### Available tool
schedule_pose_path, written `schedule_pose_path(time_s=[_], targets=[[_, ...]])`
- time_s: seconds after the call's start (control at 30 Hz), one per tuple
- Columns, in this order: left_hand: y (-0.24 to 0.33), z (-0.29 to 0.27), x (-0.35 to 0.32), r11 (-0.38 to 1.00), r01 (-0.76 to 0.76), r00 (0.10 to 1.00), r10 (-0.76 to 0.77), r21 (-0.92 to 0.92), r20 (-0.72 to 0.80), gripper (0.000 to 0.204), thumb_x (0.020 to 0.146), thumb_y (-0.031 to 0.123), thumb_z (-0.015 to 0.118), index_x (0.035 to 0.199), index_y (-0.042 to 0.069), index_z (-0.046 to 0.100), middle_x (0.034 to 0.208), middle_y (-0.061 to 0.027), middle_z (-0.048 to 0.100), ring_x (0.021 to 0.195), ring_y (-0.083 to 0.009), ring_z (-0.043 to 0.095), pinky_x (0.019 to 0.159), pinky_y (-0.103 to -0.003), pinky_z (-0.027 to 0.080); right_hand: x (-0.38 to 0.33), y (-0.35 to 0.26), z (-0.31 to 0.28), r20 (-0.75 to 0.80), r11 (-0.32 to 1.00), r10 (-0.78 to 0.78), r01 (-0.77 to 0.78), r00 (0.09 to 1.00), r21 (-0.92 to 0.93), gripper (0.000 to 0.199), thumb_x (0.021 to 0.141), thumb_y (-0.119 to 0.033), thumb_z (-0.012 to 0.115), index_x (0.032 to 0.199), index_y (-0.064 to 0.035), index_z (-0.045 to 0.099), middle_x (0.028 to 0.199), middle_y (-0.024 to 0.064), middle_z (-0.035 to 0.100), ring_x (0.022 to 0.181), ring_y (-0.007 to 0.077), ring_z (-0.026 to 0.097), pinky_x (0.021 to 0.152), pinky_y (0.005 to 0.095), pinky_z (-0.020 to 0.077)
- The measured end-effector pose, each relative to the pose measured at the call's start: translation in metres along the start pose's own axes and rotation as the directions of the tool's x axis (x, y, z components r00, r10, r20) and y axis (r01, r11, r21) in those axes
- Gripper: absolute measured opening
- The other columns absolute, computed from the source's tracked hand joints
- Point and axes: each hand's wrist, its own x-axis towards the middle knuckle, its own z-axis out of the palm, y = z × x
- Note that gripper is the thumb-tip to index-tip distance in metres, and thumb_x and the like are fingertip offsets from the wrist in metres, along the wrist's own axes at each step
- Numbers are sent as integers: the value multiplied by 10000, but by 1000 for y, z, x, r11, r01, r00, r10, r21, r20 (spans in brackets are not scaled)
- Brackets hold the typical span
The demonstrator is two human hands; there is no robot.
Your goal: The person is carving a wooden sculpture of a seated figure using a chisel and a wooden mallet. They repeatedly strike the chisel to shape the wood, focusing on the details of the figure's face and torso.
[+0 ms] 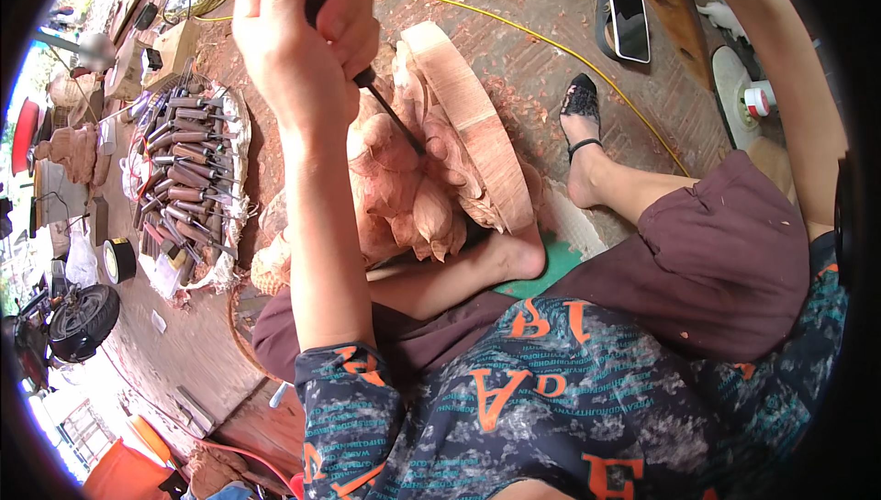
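Left hand grips chisel on carving — right hand unseen.

A dark-handled carving chisel slants down, its thin blade tip touching the reddish wood carving. The carving, with rounded lobes and a disc-shaped base, lies tilted on the floor against a bare foot.

A single head-worn fisheye camera looks steeply down from above the seated person's chest and lap, close to the raised left forearm. It faces forward over the wood carving onto the shaving-strewn floor. Straight edges bend near the dark circular rim.
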Motion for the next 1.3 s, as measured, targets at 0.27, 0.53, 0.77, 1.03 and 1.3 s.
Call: schedule_pose_path(time_s=[0.27, 0.53, 0.77, 1.03, 1.3], targets=[[-6, 7, 5, 998, 61, 991, -65, 34, 114, 307, 1098, 381, 417, 1199, 132, 565, 501, 72, 274, 370, -42, 190, 344, -238, 134, 7, 15, -4, -1, 991, 117, -116, 993, 61, 485, 845, -69, 713, 1296, 8, 550, 753, 57, 640, 622, 134, 602, 606, 305, 523], [-10, 7, 11, 976, 192, 973, -203, 102, 113, 240, 1073, 376, 486, 1174, 172, 563, 510, 69, 301, 372, -47, 232, 354, -234, 149, 7, 29, -40, 429, 987, -154, 155, 890, 31, 604, 808, -14, 636, 1397, -15, 501, 1100, 156, 658, 994, 256, 630, 857, 386, 513], [-18, -5, 15, 973, 231, 968, -226, -30, 106, 253, 1073, 388, 488, 1144, 156, 559, 516, 71, 298, 376, -46, 226, 354, -234, 152, -14, 18, -25, 208, 969, -69, 115, 976, -217, 530, 793, -2, 638, 1311, 21, 523, 1072, 185, 661, 981, 278, 644, 852, 380, 519], [13, -26, -5, 951, 263, 848, -147, -163, 510, 414, 1100, 413, 374, 1204, 61, 566, 591, 41, 332, 452, -45, 253, 400, -221, 220, -55, 15, 44, -27, 924, -259, 239, 966, -299, 491, 832, -109, 741, 1274, -5, 552, 911, 48, 642, 823, 133, 613, 782, 292, 496], [23, -8, -28, 979, 92, 895, -2, -181, 446, 509, 1086, 504, 366, 1213, 36, 520, 630, 20, 403, 460, -43, 300, 412, -211, 229, -116, 73, 44, 594, 964, -163, -1, 788, 266, 506, 747, 13, 748, 1228, -41, 599, 947, 87, 681, 900, 220, 684, 820, 350, 535]])
